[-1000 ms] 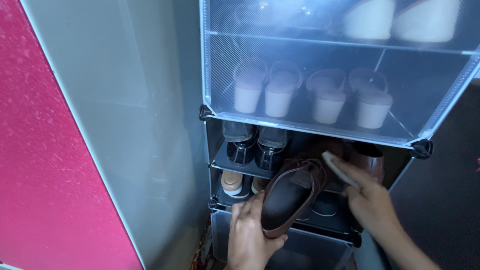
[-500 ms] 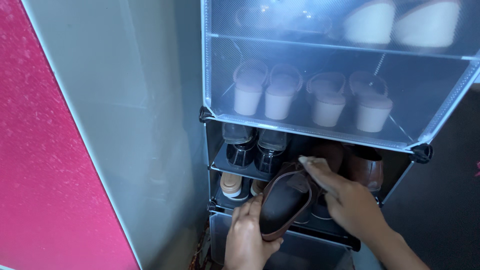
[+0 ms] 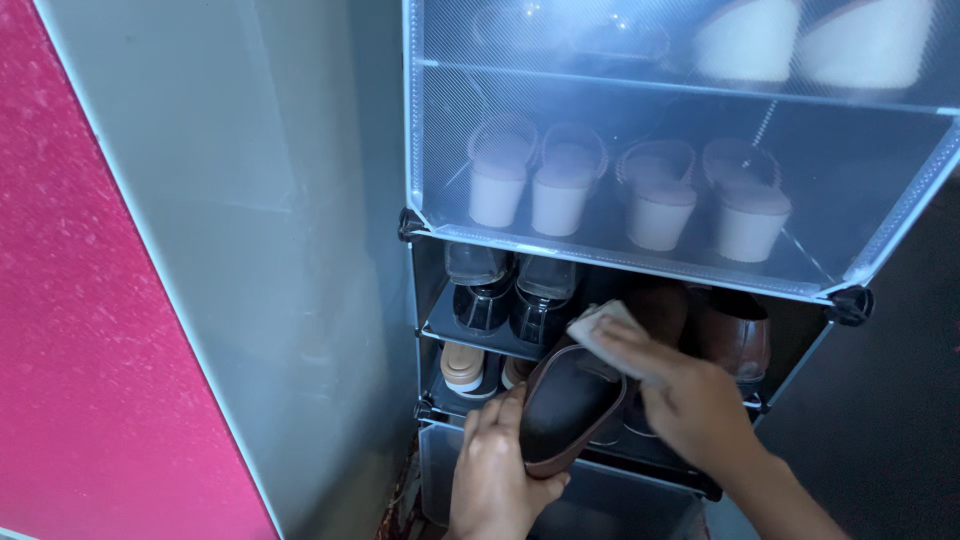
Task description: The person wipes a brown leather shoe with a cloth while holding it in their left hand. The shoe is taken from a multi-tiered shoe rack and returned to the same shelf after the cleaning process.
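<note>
The shoe rack [image 3: 420, 225] holds block-heeled sandals [image 3: 530, 185] behind its translucent door [image 3: 860, 150], with black shoes [image 3: 510, 295] below them. In front of the open lower shelves, the left hand [image 3: 495, 470] cups the brown shoe [image 3: 570, 405] from beneath, sole outward. The right hand [image 3: 690, 400] presses a pale cloth [image 3: 598, 330] onto its upper end, hiding the shoes behind.

Lighting: dim, cool, bluish overall. Brightest zone: translucent rack door [image 3: 660, 150], hazy with soft glare that veils the pale heels [image 3: 555, 190] behind it. Lower shelves [image 3: 480, 335]: deep shadow, detail lost. Right hand [image 3: 690, 400] and cloth [image 3: 600, 325]: slightly motion-blurred. Pink panel [image 3: 90, 330]: evenly lit, saturated. Grey wall [image 3: 290, 250]: faint sheen.
</note>
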